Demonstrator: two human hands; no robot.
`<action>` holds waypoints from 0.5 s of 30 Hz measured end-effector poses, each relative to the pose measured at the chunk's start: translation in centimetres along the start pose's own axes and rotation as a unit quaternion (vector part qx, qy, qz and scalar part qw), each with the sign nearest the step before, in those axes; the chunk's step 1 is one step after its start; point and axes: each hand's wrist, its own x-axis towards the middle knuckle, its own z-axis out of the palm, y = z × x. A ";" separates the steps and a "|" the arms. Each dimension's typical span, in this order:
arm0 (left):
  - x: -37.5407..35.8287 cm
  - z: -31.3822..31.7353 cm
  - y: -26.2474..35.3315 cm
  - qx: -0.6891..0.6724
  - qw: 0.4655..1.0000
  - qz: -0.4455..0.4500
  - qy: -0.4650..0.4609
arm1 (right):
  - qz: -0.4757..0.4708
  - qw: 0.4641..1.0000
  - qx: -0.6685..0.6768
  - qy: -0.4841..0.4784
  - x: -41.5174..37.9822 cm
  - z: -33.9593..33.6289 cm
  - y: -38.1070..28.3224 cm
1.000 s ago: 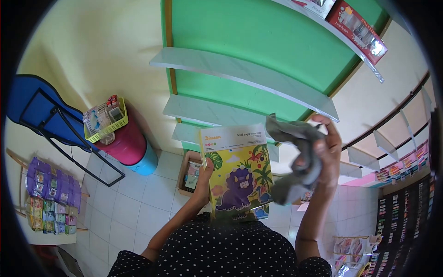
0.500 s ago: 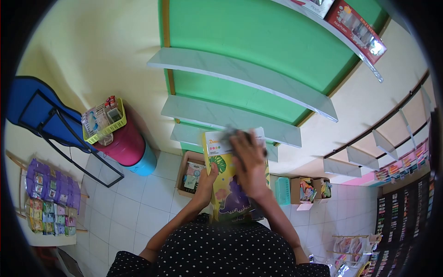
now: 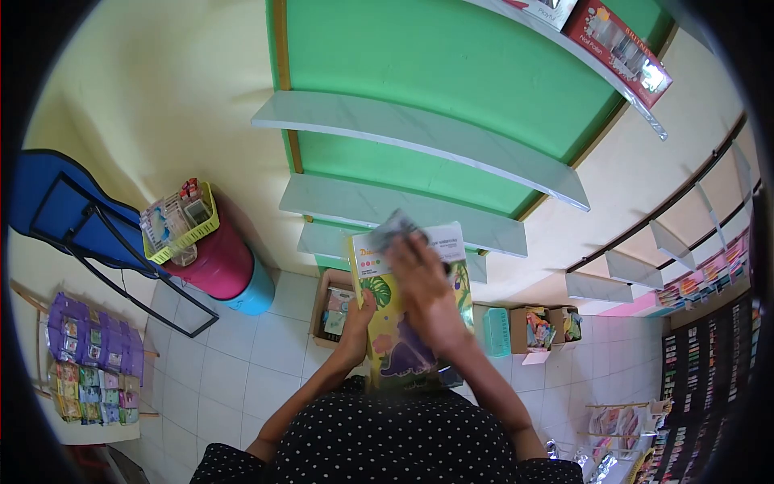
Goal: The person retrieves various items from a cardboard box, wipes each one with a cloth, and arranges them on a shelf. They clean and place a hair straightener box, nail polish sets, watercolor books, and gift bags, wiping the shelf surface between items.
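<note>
A flat yellow watercolor pack (image 3: 387,323) with a purple dinosaur and a white top band stands tilted up in front of my chest. My left hand (image 3: 355,327) grips its left edge, thumb lying on the front face. Over the upper middle of the cover, my right hand (image 3: 427,298) presses a crumpled grey cloth (image 3: 395,228) against it. The cloth sticks out past the fingertips, and hand and cloth are slightly blurred. Part of the printed title and picture is hidden under that hand.
White shelves (image 3: 419,133) on a green wall rise ahead, with a nail polish box (image 3: 619,50) high at the right. Cardboard boxes (image 3: 528,331) and a teal basket (image 3: 497,332) sit on the floor. At left, a yellow basket (image 3: 189,234) tops a pink bin (image 3: 214,262).
My right hand and the cloth have shifted slightly left across the cover, baring more print at the upper right. My left hand keeps its hold on the watercolor pack.
</note>
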 end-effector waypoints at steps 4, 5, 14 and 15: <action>0.4 -1.6 -0.5 -0.076 0.997 0.010 -0.002 | -0.010 0.996 0.085 -0.032 -1.9 -0.1 -3.1; 0.6 -2.0 -0.5 -0.070 0.998 -0.005 -0.003 | -0.002 0.997 0.074 -0.012 -3.2 0.0 -2.8; 2.4 -5.2 0.1 0.035 0.998 -0.011 -0.045 | 0.460 0.859 0.217 0.050 -9.8 -1.4 1.2; 2.8 -4.4 0.9 0.059 0.996 0.003 -0.067 | 0.471 0.859 0.198 0.043 -10.2 -0.8 1.1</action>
